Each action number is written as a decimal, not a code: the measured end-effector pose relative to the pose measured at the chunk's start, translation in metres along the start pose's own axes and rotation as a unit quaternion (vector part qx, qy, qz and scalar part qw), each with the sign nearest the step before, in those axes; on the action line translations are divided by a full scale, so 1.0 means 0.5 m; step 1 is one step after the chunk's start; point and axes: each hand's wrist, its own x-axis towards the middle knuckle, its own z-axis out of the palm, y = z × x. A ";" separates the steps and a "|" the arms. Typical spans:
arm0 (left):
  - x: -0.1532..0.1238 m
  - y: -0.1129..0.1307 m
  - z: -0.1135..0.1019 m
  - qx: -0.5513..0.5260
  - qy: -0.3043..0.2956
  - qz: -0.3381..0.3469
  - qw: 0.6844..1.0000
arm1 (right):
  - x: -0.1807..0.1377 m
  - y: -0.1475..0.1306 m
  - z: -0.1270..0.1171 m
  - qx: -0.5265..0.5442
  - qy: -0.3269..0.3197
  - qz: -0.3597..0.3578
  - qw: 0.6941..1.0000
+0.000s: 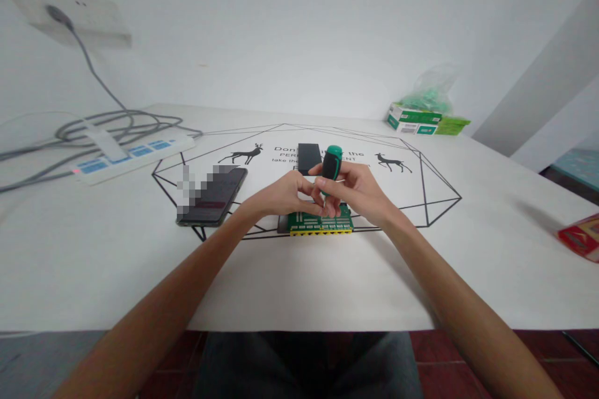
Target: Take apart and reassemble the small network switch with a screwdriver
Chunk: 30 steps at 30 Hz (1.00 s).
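Note:
A screwdriver (332, 162) with a black and green handle stands nearly upright in my right hand (359, 190), its tip pointing down. Beneath both hands lies a green circuit board (306, 222) with a yellow strip along its near edge. My left hand (291, 193) is closed, thumb and fingers pinched close to the screwdriver's lower end just above the board. Whatever sits in that pinch is too small to make out. The fingers cover the board's far part and the screwdriver's tip.
Behind the hands lies a black rectangular block (309, 158). A phone (218, 196) rests to the left, with a power strip (135, 159) and looped grey cables farther left. Green and white boxes (414, 118) stand at the back right, and a red package (580, 238) at the right edge.

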 end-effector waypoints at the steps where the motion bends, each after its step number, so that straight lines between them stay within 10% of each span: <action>1: 0.000 0.000 0.000 0.002 0.001 -0.002 1.000 | 0.000 0.000 0.000 0.000 -0.001 0.000 1.000; 30: -0.003 0.000 -0.002 -0.015 -0.020 0.030 0.999 | 0.002 0.013 -0.005 0.011 -0.011 -0.022 1.000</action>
